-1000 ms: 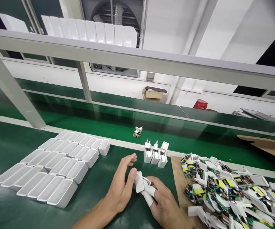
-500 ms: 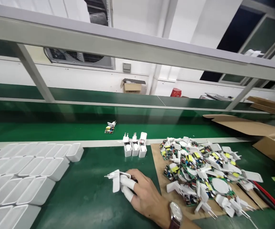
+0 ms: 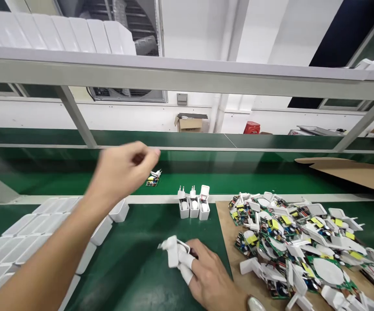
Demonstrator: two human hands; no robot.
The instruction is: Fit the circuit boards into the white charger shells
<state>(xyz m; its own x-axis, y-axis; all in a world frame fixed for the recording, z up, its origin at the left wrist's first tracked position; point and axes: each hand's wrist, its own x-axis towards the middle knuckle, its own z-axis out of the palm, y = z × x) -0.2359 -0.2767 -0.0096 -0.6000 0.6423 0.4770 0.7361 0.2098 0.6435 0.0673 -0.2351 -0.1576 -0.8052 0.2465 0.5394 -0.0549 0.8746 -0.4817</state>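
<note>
My right hand [image 3: 208,270], with white covers on its fingertips, grips a white plug adapter [image 3: 173,252] just above the green table; its pins point left. My left hand [image 3: 125,168] is raised over the back of the table with its fingers curled in. It is slightly blurred, and whatever is between its fingertips is hidden. Behind it, a circuit board with a plug [image 3: 153,178] lies on the green strip. Several open white adapter housings [image 3: 193,206] stand in a row past my right hand, two with plug pins upward.
Rows of white open cases [image 3: 21,244] fill the left side, partly behind my left forearm. At right, a heap of circuit boards with white plug parts [image 3: 280,242] covers brown cardboard [image 3: 223,220]. A shelf rail [image 3: 187,77] crosses above the table.
My left hand and forearm have come into view from the lower left, reaching over the white cases. My right hand still holds the plug adapter. The camera's view has tilted and shifted.
</note>
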